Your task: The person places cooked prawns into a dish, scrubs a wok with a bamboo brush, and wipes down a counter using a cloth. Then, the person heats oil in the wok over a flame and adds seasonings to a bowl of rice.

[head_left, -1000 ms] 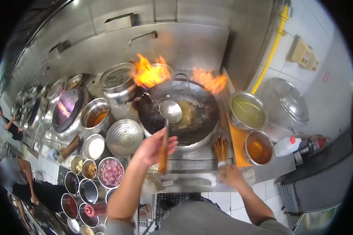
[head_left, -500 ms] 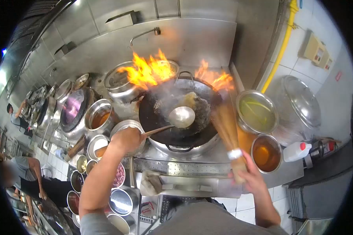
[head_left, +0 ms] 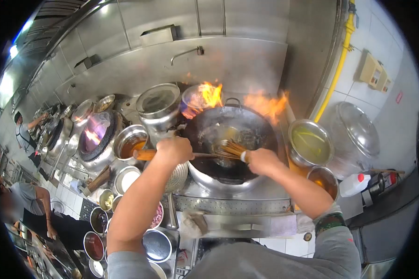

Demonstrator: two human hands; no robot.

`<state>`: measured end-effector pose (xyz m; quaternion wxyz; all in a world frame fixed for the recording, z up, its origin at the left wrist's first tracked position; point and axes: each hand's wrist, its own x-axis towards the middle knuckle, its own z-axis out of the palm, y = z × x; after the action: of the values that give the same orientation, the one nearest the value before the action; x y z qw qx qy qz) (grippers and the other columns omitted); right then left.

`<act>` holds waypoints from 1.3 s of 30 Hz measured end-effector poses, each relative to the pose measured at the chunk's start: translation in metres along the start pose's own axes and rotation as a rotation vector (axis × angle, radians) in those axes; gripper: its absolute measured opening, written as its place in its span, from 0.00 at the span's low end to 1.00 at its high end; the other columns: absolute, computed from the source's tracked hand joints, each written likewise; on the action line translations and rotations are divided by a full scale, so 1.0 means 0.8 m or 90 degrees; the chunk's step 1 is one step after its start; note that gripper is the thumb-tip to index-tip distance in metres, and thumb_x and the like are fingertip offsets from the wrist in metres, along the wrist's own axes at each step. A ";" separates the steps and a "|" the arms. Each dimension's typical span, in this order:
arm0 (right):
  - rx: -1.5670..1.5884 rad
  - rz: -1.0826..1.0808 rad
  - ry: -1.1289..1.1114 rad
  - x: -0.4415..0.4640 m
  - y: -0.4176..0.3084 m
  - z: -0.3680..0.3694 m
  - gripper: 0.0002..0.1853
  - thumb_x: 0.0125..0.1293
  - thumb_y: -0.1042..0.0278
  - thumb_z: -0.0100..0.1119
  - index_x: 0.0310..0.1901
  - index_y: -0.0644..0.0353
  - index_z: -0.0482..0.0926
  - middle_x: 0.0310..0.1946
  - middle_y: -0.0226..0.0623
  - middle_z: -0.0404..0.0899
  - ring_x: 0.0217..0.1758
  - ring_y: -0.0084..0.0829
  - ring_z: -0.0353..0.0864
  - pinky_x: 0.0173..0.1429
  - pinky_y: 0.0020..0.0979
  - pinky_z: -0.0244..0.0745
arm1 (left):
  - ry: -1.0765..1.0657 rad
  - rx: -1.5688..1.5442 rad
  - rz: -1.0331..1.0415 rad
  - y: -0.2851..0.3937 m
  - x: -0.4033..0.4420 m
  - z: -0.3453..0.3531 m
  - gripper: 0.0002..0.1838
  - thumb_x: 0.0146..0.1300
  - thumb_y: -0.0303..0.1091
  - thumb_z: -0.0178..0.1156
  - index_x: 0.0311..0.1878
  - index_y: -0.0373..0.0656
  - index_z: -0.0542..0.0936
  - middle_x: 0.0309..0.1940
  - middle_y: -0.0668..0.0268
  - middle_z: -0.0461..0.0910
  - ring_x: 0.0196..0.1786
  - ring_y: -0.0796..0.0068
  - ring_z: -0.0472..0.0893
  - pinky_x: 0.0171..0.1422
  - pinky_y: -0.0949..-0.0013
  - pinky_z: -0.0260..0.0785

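My left hand (head_left: pixel 173 151) is closed around the wooden handle of a ladle (head_left: pixel 145 155), whose shaft runs right, into the black wok (head_left: pixel 263 132). Most of the ladle's bowl is hidden behind brush bristles and haze. Gripped in my right hand (head_left: pixel 262 162) is a bamboo wok brush (head_left: pixel 232 149), its bristles down inside the wok by the ladle. Some liquid shows in the wok's bottom. Flames (head_left: pixel 268 105) rise behind the wok's far rim. Below my left hand lies a perforated strainer (head_left: pixel 177 179).
Right of the wok stand a bowl of greenish liquid (head_left: pixel 311 142), a pot of brown liquid (head_left: pixel 323 181) and a white jug (head_left: pixel 354 184). A second lit burner (head_left: pixel 95 135) is at left. A folded cloth (head_left: pixel 194 222) lies on the front edge. Co-workers (head_left: pixel 30 204) stand at far left.
My right hand has swung the brush left and inward, from the wok's right side into it. My left hand has moved slightly right and up with the ladle. The flames have shrunk at the left.
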<state>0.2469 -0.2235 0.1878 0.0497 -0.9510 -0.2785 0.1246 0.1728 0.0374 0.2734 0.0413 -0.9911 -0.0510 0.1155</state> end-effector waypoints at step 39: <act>0.718 0.050 0.304 -0.171 0.170 -0.070 0.26 0.64 0.66 0.61 0.64 0.56 0.73 0.48 0.42 0.82 0.40 0.30 0.85 0.37 0.31 0.79 | 0.128 -0.931 0.113 0.541 0.127 0.233 0.20 0.62 0.42 0.62 0.47 0.35 0.77 0.38 0.51 0.82 0.43 0.55 0.83 0.48 0.54 0.74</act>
<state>0.2207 -0.4130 0.2483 0.6018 -0.7893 -0.1153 0.0384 0.2674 -0.3671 0.0294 -0.6338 -0.7721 -0.0304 -0.0362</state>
